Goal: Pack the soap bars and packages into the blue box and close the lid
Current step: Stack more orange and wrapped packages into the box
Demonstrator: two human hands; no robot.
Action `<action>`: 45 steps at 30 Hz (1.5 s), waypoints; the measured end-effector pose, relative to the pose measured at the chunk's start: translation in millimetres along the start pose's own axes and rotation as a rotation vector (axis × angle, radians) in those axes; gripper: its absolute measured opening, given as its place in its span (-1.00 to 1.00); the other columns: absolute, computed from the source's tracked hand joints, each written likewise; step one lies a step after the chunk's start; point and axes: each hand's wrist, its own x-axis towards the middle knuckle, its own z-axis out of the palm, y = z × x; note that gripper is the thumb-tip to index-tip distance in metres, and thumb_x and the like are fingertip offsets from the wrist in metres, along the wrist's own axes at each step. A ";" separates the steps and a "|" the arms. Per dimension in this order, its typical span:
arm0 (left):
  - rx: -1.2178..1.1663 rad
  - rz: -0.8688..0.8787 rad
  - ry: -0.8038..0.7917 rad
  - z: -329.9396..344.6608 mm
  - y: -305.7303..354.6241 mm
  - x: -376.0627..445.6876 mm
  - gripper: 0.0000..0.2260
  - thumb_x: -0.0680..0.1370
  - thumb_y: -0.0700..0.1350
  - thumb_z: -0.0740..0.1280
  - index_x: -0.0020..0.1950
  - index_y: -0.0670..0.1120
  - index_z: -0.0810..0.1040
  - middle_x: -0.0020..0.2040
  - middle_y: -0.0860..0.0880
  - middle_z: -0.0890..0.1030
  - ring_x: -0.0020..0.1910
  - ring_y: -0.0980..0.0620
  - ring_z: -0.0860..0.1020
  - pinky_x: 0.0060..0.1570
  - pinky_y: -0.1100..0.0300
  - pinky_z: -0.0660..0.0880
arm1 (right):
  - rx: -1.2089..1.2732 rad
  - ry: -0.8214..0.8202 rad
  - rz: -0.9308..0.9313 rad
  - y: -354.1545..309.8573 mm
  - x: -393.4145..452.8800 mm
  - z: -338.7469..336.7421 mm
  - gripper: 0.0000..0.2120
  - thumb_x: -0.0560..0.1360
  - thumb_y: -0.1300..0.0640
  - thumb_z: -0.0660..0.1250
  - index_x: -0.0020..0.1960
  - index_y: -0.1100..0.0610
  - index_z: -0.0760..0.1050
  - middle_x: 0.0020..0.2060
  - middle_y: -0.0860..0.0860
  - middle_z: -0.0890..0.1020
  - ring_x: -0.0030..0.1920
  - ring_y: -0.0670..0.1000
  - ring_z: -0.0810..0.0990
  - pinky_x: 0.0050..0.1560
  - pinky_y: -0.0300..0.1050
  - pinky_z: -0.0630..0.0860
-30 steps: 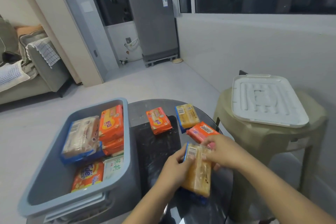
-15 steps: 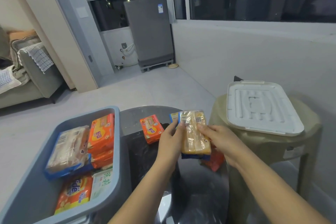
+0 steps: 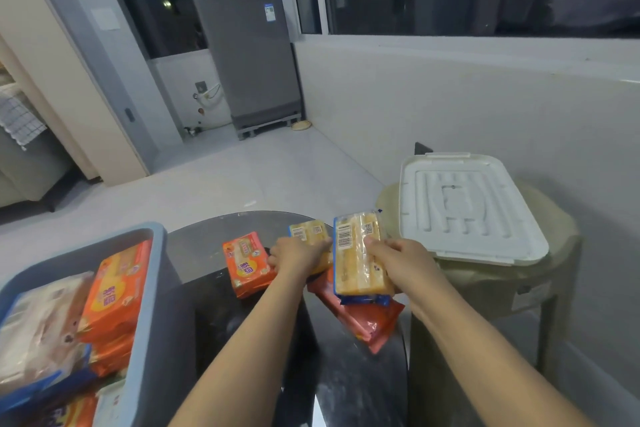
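Note:
My right hand holds a long yellow soap pack with a blue edge, lifted above the dark round table. My left hand closes on a smaller yellow soap pack lying at the table's far side. An orange soap bar lies just left of that hand. A red-orange package lies under the lifted pack. The blue box stands at the left, holding several orange packs and a clear-wrapped pack. The white lid rests on a stool at the right.
The beige plastic stool stands against the table's right edge, close to a white wall. A grey cabinet stands at the far end of the tiled floor. A sofa is at the far left.
The long yellow pack was lifted from the table's near side and carried away from me. My left hand let go of it and moved onto the smaller yellow pack; the right hand alone holds it.

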 end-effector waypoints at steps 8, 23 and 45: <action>-0.353 0.123 -0.121 5.3 7.8 -2.1 -0.40 0.38 -0.12 0.52 0.20 -0.11 0.18 0.22 -0.17 0.52 0.07 -0.10 0.53 0.04 0.03 0.49 | 0.048 0.038 0.031 0.3 7.3 -11.6 -0.80 0.48 -0.07 0.30 -0.06 0.06 0.52 -0.18 -0.01 0.66 -0.18 0.00 0.65 -0.18 -0.09 0.60; -1.087 0.214 0.077 -119.0 -7.8 -103.6 -0.51 0.46 -0.11 0.45 0.20 0.11 0.20 0.01 0.00 0.46 -0.10 -0.02 0.56 -0.46 0.19 0.57 | 0.276 -0.097 -0.122 -34.8 -37.7 6.6 -0.81 0.44 -0.02 0.39 -0.10 0.11 0.61 -0.36 -0.03 0.71 -0.39 -0.07 0.68 -0.49 -0.26 0.52; -0.759 0.028 -0.144 -244.2 -172.6 -144.3 -0.69 0.48 -0.08 0.42 0.15 -0.20 0.56 0.02 -0.16 0.70 -0.04 -0.14 0.68 -0.05 -0.04 0.62 | 0.414 -0.423 -0.065 -58.0 -103.0 122.2 -0.71 0.28 -0.14 0.43 -0.28 0.09 0.70 -0.31 0.04 0.72 -0.34 -0.01 0.69 -0.40 -0.19 0.54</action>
